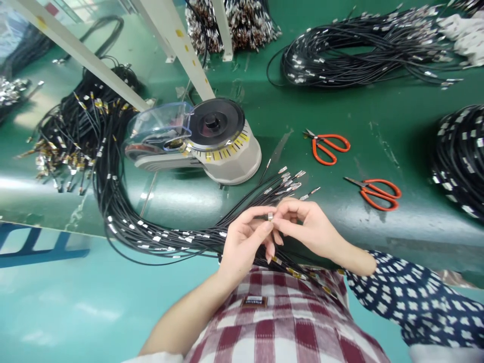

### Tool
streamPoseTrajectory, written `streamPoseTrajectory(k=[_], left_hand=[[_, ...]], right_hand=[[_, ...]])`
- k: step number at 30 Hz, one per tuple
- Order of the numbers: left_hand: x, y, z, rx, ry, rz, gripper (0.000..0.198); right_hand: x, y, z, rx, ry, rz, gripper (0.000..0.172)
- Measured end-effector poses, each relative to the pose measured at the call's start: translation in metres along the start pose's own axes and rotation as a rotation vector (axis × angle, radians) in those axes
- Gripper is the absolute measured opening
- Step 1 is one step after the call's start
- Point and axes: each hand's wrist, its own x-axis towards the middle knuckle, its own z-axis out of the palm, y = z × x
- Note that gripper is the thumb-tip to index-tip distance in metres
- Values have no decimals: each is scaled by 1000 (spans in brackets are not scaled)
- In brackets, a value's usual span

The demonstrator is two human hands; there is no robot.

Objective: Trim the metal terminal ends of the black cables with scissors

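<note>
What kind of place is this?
Probably a cable assembly bench in a factory: bundles of black cables with metal ends lie on the green workbench, beside a tape dispenser and two orange-handled scissors; the left hand and right hand pinch a small metal part.

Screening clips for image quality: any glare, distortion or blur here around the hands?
Head view: strong fisheye bending of the white frame bars; lamp glare on the green table near the tape dispenser; left hand, right hand and the cable connector they pinch are sharp.
</note>
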Motion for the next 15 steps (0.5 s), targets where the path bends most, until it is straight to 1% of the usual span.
streamPoseTrajectory(k=[2,5,7,10,12,15], left_hand=[[1,0,0,-15,-6,-4,26],[3,1,1,-53,-19,-27,31],[2,2,1,-57,-18,-47,32],[1,4,2,-27,-10,-95,29],[-1,6,3,-16,16,-120,30],[-2,8,3,-32,45,-139,30]], right_hand=[[-1,-1,1,9,-11,-23,27],[-4,-4,2,-18,8,-64,25],[-6,-6,1,-111,55,-107,20],[-8,-8,-1,-258,124,-178,14],[-8,-9,-3,-291,115,-188,13],[-6,-9,-6,-248,48,-136,13]])
